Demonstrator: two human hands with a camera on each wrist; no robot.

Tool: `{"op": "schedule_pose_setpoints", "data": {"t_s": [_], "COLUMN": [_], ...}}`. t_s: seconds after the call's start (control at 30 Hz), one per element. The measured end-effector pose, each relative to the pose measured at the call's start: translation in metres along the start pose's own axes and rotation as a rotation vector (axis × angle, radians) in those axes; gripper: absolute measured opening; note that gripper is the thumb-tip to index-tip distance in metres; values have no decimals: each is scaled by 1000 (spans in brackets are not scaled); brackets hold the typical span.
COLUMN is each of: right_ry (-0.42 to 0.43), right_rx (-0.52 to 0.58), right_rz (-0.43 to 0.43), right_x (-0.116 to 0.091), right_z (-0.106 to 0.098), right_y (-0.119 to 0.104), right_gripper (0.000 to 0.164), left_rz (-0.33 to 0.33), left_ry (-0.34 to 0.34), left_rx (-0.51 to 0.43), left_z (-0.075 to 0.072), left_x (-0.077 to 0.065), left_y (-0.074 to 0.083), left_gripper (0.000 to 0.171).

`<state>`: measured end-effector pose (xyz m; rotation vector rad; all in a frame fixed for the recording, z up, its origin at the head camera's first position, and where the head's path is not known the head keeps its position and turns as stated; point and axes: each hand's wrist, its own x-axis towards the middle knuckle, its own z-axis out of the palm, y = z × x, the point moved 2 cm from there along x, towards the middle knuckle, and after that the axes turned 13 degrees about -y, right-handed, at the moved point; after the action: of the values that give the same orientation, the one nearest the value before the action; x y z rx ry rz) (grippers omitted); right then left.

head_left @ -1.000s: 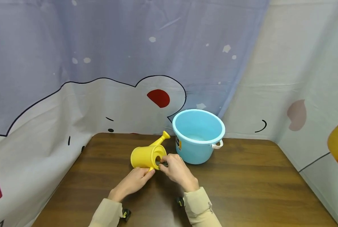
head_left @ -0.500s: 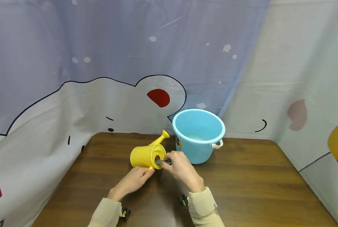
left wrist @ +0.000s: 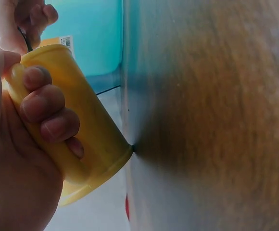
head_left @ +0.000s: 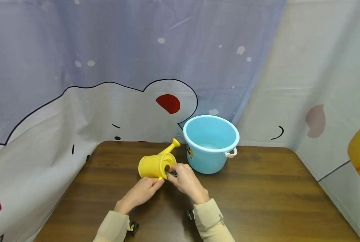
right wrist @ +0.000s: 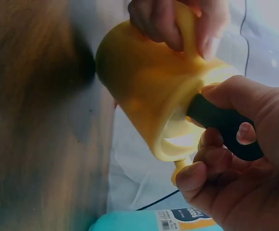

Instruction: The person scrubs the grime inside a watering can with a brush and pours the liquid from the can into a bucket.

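A yellow watering can (head_left: 151,167) is tipped with its opening facing my right hand, and its base edge touches the table in the left wrist view. My left hand (head_left: 140,193) grips the can's handle (left wrist: 69,166), fingers curled round it. With thumb and fingers, my right hand (head_left: 186,183) pinches a dark tool handle (right wrist: 219,120) that has a hole near its end. The tool's front end reaches into the can's mouth. What that end looks like is hidden inside the can.
A light blue bucket (head_left: 210,163) with a white handle (head_left: 231,153) stands just behind and right of the can. The brown wooden table (head_left: 267,195) meets a printed curtain (head_left: 122,111) at its back edge.
My right hand drew the tool slightly out to the right, showing a grey part, then moved back left, deeper into the can. The left hand and can stay nearly still.
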<state>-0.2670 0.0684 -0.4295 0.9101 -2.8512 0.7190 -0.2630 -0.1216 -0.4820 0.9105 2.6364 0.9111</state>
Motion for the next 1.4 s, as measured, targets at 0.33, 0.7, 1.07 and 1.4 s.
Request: {"op": "schedule_pose_setpoints", "data": {"t_s": [0.33,0.7,1.07,1.4], "right_ry": [-13,39,115,80], "right_rx": [34,55,38,62], "right_rz": [10,-14,-67,-77], "right_x": [-5,-1,5,-3], "right_z": [-20,-13,10,-17], "right_y": [-15,-16,-6,-11], "right_gripper": [7,4,4,4], "left_rz": [-14,-21,-3,-5], "left_ry": [20,24,32,19], "left_rx": [-28,-26,-7,-43], "left_z": [-4,-5,-3,-5], "left_x": [-8,-11,-9,-11], "left_y": [-4,-5,-5,-5], "left_gripper": [46,47,49,47]}}
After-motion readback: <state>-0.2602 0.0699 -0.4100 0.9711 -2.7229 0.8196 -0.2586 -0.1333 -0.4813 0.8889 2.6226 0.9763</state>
